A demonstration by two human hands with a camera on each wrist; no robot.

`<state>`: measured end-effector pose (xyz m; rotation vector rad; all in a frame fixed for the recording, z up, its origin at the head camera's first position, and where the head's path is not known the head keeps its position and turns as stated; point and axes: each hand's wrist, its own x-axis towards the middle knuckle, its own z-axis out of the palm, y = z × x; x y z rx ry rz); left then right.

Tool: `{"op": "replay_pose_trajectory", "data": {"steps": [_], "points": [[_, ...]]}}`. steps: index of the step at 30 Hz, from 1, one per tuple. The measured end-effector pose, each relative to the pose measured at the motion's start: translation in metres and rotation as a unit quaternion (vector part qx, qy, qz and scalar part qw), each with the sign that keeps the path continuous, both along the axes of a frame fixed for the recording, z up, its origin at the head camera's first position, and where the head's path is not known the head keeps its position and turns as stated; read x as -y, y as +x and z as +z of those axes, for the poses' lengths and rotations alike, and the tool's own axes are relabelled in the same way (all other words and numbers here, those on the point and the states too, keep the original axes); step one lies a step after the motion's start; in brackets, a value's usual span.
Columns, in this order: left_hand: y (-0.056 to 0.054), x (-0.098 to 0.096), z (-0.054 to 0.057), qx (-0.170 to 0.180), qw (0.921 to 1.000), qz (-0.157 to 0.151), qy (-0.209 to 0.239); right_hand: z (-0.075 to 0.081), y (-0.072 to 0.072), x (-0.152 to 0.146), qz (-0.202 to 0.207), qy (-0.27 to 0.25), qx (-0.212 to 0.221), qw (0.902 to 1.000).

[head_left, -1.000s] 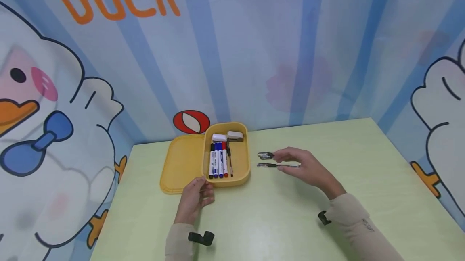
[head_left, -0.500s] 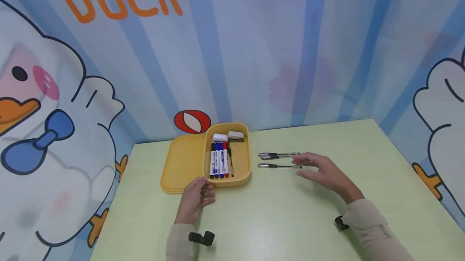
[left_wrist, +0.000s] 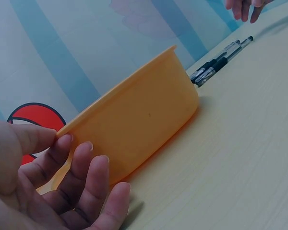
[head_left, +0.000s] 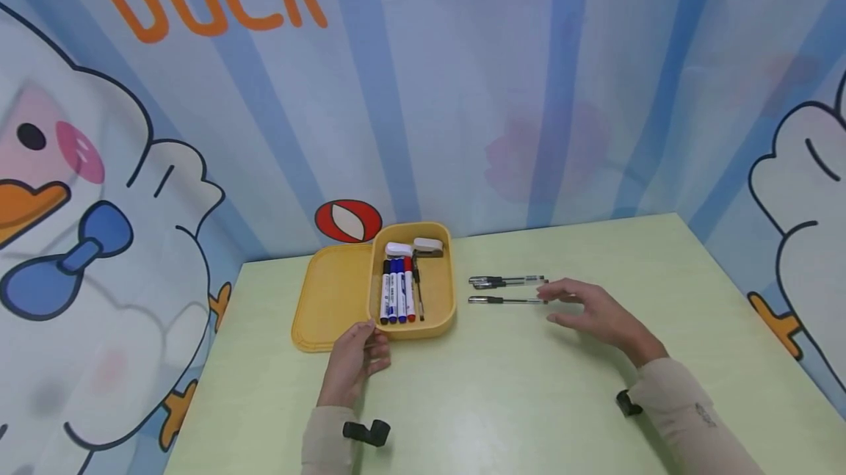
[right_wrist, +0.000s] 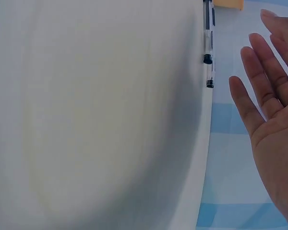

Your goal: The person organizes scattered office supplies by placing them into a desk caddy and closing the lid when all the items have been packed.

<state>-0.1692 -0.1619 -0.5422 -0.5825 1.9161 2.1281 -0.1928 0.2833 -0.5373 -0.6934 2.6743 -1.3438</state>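
Observation:
My left hand (head_left: 355,361) pinches the near left corner of a yellow box (head_left: 432,330) by its rim, between thumb and index finger; the left wrist view shows the other fingers loosely bent beside the box (left_wrist: 134,120). Inside lie several capped whiteboard markers (head_left: 396,291) side by side, a gel pen (head_left: 418,288), and two small white items at the far end, their kind unclear. To the right, three gel pens lie on the table: two close together (head_left: 505,282), one nearer (head_left: 505,300). Just past their right ends hovers my right hand (head_left: 595,313), holding nothing, fingers relaxed.
The yellow lid (head_left: 330,299) lies flat against the box's left side. A pale green table (head_left: 496,401) bears everything. A printed duck curtain (head_left: 449,93) stands along the back edge and both sides.
My right hand has moved right, off the pens, which now show along nearly their whole length. The left hand and the box have stayed put.

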Motion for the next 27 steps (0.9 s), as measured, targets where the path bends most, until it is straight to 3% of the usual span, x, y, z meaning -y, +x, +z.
{"op": "replay_pose_trajectory", "data": {"steps": [16,27], "points": [[0.0,0.0,-0.001,-0.012,0.9999,-0.003,0.01,-0.002,-0.019,0.001,0.016,0.046,-0.01,0.9988],[0.002,-0.001,0.004,-0.005,0.9999,-0.002,0.012,-0.004,-0.033,0.007,0.02,0.088,0.01,0.9959]]}}
